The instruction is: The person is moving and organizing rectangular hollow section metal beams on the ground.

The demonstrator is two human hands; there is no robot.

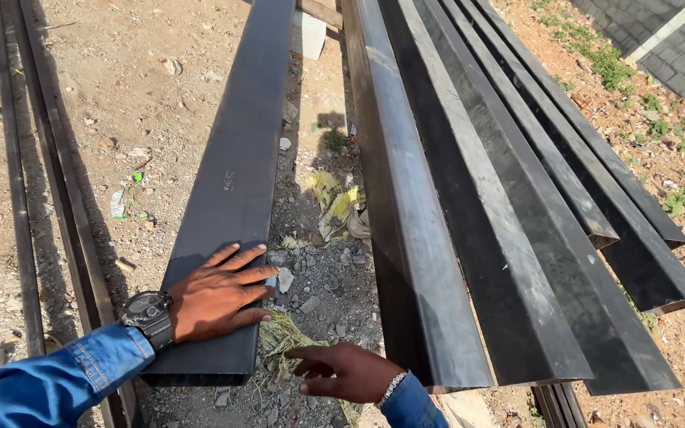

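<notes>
The left hand (220, 291) lies flat, fingers spread, on a dark steel tube (235, 182). Just right of it, the right hand (341, 371) hovers loosely curled, empty, over gravel (323, 285).

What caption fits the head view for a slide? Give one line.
Left hand flat on a dark rectangular steel tube, right hand hovering over gravel beside stacked steel beams.
</notes>
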